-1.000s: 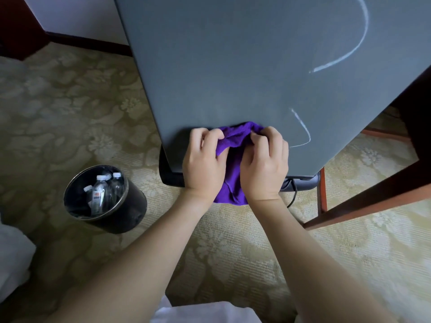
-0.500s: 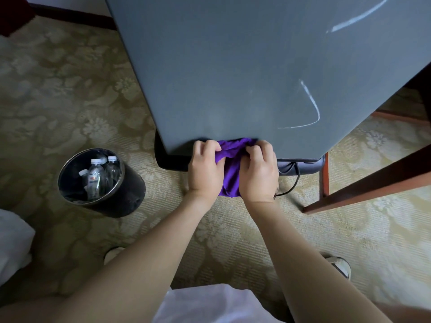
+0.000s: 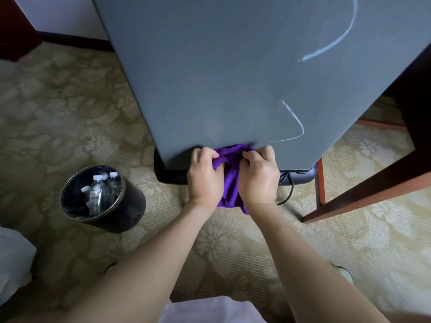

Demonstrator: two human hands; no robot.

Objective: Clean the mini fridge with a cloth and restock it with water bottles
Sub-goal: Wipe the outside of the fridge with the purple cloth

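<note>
- At the lower edge of the grey mini fridge (image 3: 233, 78), a purple cloth (image 3: 229, 183) is gripped by the left hand (image 3: 204, 177) and right hand (image 3: 260, 178).
- Water bottles (image 3: 98, 192) are held in a black bin (image 3: 130, 206) on the carpet, left of the fridge.
- A wooden frame (image 3: 363, 190) and a black cable (image 3: 288, 194) are seen at right.

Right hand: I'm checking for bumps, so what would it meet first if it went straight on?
Probably the fridge: the right hand, gripping the cloth, already sits at its lower edge.

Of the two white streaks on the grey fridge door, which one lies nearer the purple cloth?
The lower streak, the short hooked one ending just above the right hand and cloth. The long curved streak sits far higher, toward the door's upper right.
</note>
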